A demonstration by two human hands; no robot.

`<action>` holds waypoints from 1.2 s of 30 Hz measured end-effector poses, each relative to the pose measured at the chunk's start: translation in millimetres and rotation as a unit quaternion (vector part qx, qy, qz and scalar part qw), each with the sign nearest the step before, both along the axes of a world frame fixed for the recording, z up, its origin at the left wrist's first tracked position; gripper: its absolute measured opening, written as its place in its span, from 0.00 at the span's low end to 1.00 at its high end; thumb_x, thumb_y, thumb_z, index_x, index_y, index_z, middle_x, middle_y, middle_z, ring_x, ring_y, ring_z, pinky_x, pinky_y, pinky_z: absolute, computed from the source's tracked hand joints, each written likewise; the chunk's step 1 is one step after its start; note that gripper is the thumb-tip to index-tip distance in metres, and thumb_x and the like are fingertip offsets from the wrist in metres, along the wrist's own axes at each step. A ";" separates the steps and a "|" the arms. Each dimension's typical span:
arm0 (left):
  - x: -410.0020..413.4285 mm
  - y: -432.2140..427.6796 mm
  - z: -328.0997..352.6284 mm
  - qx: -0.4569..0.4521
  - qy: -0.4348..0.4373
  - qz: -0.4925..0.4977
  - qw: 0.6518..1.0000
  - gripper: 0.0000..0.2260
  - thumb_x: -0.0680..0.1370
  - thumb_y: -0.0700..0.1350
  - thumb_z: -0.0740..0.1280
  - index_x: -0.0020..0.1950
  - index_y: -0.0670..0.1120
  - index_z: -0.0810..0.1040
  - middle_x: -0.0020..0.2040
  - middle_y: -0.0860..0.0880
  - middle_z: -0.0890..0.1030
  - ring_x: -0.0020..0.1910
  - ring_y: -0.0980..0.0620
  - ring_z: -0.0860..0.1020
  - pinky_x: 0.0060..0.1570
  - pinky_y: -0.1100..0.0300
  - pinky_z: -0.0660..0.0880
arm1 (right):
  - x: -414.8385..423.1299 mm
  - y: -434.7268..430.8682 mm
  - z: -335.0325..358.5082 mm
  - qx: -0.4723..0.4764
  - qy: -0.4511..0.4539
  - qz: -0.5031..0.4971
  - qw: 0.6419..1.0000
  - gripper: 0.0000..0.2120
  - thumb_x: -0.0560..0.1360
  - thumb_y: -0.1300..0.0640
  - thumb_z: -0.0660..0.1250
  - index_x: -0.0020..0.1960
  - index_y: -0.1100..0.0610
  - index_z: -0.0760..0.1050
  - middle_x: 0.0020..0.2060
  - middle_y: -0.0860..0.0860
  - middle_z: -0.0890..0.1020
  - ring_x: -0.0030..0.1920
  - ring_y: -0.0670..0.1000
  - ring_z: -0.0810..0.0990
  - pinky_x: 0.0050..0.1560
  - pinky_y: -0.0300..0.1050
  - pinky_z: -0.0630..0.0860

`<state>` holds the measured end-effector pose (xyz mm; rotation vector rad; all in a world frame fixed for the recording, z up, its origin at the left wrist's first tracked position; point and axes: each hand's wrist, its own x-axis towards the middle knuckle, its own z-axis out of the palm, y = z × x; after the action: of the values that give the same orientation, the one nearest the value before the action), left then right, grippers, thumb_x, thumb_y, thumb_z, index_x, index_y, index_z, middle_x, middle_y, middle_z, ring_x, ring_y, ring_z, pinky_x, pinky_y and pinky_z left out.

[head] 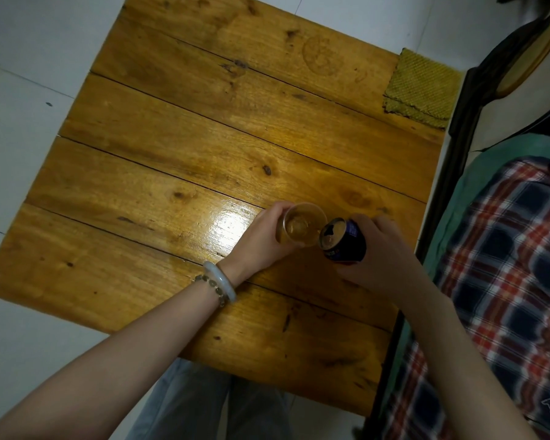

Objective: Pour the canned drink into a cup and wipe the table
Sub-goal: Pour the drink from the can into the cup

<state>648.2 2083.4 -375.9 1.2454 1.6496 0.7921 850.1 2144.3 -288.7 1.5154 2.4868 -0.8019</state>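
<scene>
The left hand [261,236] curls around a clear cup [302,225] on the wooden table [172,173], while the right hand [378,252] grips a dark can [343,239] tilted with its mouth at the cup's right rim. The cup holds amber liquid. A folded yellow cloth [421,88] lies well apart at the table's far right corner.

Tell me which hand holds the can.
The right hand grips the tilted dark can; the left hand, with bracelets at its wrist, holds the clear cup.

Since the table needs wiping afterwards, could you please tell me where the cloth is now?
In the head view, the yellow-green cloth lies on the table's far right corner, well beyond the cup and can.
</scene>
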 end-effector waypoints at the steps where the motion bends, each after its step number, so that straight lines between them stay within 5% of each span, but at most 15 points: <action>1: 0.0 0.1 0.1 0.000 0.000 -0.001 1.000 0.29 0.65 0.49 0.78 0.62 0.51 0.70 0.58 0.50 0.77 0.58 0.50 0.75 0.56 0.48 0.74 | 0.0 -0.2 0.3 0.001 0.001 0.001 1.000 0.36 0.61 0.47 0.74 0.66 0.53 0.66 0.47 0.48 0.64 0.49 0.46 0.61 0.47 0.42 0.62; 36: 0.1 -2.3 5.6 0.000 -0.002 -0.005 1.000 0.27 0.67 0.49 0.77 0.62 0.52 0.69 0.59 0.51 0.76 0.58 0.54 0.74 0.56 0.55 0.75 | -3.0 1.7 8.3 0.020 -0.015 0.013 1.000 0.36 0.61 0.45 0.73 0.65 0.52 0.66 0.47 0.50 0.67 0.48 0.48 0.62 0.44 0.43 0.62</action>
<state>648.3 2081.1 -370.3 1.2505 1.6384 0.7889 847.1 2146.1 -280.4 1.4943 2.5105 -0.7247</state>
